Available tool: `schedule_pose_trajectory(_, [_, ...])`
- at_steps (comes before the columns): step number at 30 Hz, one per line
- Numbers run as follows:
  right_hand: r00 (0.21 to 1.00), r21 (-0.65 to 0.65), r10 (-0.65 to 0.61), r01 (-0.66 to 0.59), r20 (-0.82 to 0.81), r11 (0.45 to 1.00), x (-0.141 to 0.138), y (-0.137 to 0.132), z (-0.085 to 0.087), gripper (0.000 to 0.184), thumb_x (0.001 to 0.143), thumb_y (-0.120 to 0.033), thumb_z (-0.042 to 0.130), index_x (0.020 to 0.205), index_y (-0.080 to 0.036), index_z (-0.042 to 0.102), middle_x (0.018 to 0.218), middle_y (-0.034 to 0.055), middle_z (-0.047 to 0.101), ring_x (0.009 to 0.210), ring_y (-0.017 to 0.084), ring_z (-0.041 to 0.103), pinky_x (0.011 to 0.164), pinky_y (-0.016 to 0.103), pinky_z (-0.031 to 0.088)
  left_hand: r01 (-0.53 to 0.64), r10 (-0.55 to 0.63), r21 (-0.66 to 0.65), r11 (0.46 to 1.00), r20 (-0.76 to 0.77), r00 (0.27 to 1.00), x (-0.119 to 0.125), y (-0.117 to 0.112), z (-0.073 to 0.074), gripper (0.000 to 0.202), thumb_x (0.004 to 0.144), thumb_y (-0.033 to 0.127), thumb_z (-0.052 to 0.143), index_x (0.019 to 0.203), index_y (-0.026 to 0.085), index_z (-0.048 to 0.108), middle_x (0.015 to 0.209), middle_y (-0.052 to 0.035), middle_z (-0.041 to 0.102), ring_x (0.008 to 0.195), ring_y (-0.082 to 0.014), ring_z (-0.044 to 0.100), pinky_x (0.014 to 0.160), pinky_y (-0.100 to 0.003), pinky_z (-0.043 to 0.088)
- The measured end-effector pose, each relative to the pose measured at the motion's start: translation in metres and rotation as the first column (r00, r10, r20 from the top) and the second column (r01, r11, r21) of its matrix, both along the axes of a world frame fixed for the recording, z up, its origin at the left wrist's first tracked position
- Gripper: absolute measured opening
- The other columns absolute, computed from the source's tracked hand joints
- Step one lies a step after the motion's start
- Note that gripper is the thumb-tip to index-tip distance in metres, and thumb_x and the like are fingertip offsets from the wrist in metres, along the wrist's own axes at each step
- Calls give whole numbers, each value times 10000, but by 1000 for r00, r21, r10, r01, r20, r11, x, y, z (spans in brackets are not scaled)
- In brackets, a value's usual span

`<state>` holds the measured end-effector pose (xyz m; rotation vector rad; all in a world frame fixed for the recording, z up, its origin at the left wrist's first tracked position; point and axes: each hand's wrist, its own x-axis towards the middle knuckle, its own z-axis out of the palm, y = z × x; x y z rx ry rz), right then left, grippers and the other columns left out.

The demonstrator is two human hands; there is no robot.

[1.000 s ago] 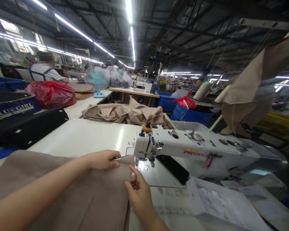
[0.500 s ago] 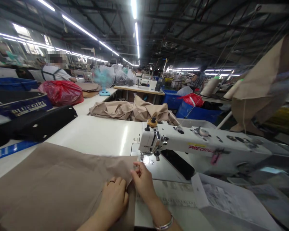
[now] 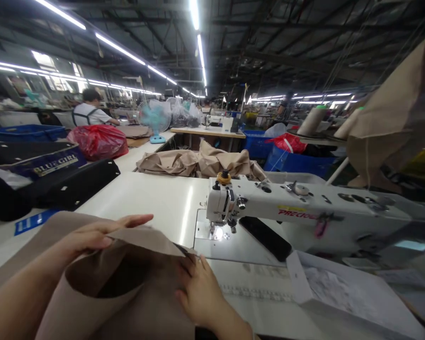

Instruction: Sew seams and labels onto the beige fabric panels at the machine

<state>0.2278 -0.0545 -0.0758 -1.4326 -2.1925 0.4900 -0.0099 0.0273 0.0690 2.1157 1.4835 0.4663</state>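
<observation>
A large brown fabric piece (image 3: 156,293) is lifted off the table in front of me, its near part curled over into a hollow fold. My left hand (image 3: 92,236) has the fabric's far edge between thumb and fingers, the forefinger stretched out. At the right end of that edge, my right hand (image 3: 203,290) is closed on the fabric's corner. A thin dark strip shows by the right fingertips; I cannot make out what it is. Just beyond stands a white sewing machine (image 3: 255,200), its needle area apart from the fabric.
A black phone (image 3: 265,238) lies under the machine arm. To the right is a white box (image 3: 326,288) with small pale pieces inside. Crumpled tan fabric (image 3: 198,160) lies behind the table. Black rolled material (image 3: 71,184) and a red bag (image 3: 99,141) are at left.
The fabric has gone from lying flat beside the needle to being raised and folded toward me. My left hand moved left and up to its edge; my right hand drew back from the needle.
</observation>
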Motion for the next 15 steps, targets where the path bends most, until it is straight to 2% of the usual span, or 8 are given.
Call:
schedule_pose_trajectory(2, [1000,-12,1,-1,-9,1000,-1,1,3,540,764,-308,592,1276,-184,476,1360,114,422,1255,332,326,1068,520,174,162,-137,-123,979,193,972,7,-7,-2,551,691,537,269,854,204,677,1315,10,491,1218,-266,423,946,-369,374])
schedule_pose_trajectory(4, [999,0,3,-4,-39,1000,0,3,4,564,743,-285,599,1282,-184,466,1364,114,416,1261,333,316,1068,524,163,283,-216,-213,935,290,932,23,-18,-17,472,683,510,355,870,215,673,1365,7,435,1273,-273,348,999,-383,331])
schedule_pose_trajectory(7, [979,18,4,0,-204,1000,5,9,4,539,738,-177,525,1274,-170,462,1300,113,483,1202,275,406,1039,451,268,288,-260,-169,943,170,950,61,-43,-62,384,781,473,352,811,204,624,1449,-32,297,1333,-273,224,1069,-441,217])
schedule_pose_trajectory(9, [920,-25,-54,48,-388,999,10,15,4,455,764,-114,414,1204,-162,519,1209,98,549,1121,208,482,982,356,353,285,-283,-116,951,36,958,83,-58,-94,368,774,524,418,717,195,570,1443,-89,306,1335,-332,187,1074,-534,112])
schedule_pose_trajectory(11, [849,-116,-144,98,-509,988,15,20,5,357,814,-125,339,1056,-162,599,1078,83,607,1020,175,538,903,300,407,322,-314,-94,942,91,945,96,-64,-114,385,772,560,431,685,200,537,1319,-123,475,1250,-331,353,1034,-494,267])
schedule_pose_trajectory(13, [843,-194,-224,145,-489,970,16,23,4,218,818,-206,422,881,-155,625,922,74,620,894,190,567,794,295,445,279,-263,-58,958,199,944,100,-53,-116,399,822,536,343,681,204,512,1015,-119,641,1002,-272,556,879,-391,443])
schedule_pose_trajectory(14, [858,-209,-257,179,-445,961,15,23,2,135,781,-224,497,799,-154,612,850,63,606,824,193,567,736,292,449,215,-207,-14,976,227,952,99,-42,-112,388,842,500,301,707,203,513,907,-104,651,906,-246,584,822,-361,466])
schedule_pose_trajectory(15, [873,-209,-290,222,-393,952,14,24,0,59,733,-207,555,729,-157,586,794,49,584,769,189,556,691,287,442,139,-142,27,990,219,965,98,-27,-105,361,841,466,297,761,198,525,892,-99,645,893,-240,581,821,-358,459])
